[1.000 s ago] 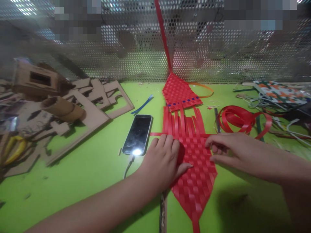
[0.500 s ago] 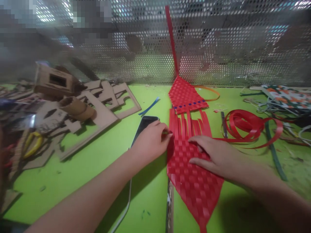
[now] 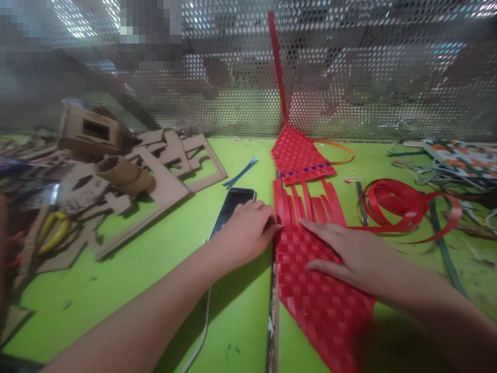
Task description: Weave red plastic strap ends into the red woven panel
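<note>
A red woven piece [image 3: 306,290] of flat plastic strips lies on the green table, its lower part tapering toward me. Loose strip ends [image 3: 287,204] stick out from its far side, toward a smaller red weave [image 3: 297,150] with a blue-dashed band. My left hand [image 3: 254,228] has thumb and fingers pinched at the woven piece's left edge, just where the loose strips begin. Flat across the right half of the weave rests my right hand [image 3: 345,248], thumb and forefinger spread apart. A long red strip runs from beside it to a loose coil [image 3: 399,204].
A phone [image 3: 233,207] with a white cable lies by my left hand. Cardboard pieces [image 3: 166,202] and yellow-handled scissors [image 3: 54,233] are heaped at left. Behind stands a perforated metal panel [image 3: 233,98]. A patterned woven item [image 3: 466,158] and cords lie far right.
The red woven piece has turned a little, its near tip swinging to the right. My right hand has shifted slightly right with its forefinger straighter. My left hand still pinches the left edge.
</note>
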The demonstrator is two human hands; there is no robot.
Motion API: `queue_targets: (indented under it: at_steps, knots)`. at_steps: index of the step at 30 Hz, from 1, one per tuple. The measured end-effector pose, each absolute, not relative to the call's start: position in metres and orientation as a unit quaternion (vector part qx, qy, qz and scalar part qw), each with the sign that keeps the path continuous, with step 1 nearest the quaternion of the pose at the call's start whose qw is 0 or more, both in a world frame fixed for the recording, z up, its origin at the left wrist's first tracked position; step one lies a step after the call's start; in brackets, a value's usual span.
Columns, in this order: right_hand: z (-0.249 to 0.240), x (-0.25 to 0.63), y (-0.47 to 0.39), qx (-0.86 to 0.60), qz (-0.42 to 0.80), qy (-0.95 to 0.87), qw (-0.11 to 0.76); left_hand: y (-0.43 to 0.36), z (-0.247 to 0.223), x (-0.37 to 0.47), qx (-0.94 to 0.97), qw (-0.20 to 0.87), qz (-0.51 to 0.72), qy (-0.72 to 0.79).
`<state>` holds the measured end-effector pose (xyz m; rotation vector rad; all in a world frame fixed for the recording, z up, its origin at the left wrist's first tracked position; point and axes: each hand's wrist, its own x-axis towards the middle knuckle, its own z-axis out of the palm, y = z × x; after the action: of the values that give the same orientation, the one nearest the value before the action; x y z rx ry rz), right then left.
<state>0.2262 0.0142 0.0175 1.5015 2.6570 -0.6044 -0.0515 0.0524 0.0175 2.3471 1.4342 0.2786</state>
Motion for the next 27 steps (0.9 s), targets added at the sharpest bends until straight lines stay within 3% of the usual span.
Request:
queue_targets:
  at_steps: [11, 18, 24, 27]
  knots:
    - [0.017, 0.223, 0.013, 0.491, -0.156, 0.856, 0.042, 0.055, 0.03, -0.056, 0.791, 0.282, 0.073, 0.539]
    - [0.015, 0.223, 0.01, 0.484, -0.139, 0.864, 0.021, 0.059, 0.029, -0.065, 0.833, 0.194, 0.07, 0.513]
    - [0.02, 0.24, 0.03, 0.506, -0.108, 0.845, -0.138, 0.051, 0.026, -0.055, 0.881, 0.145, 0.108, 0.437]
    - [0.027, 0.265, 0.044, 0.51, -0.075, 0.843, -0.156, 0.042, 0.024, -0.047, 0.906, 0.158, 0.089, 0.381]
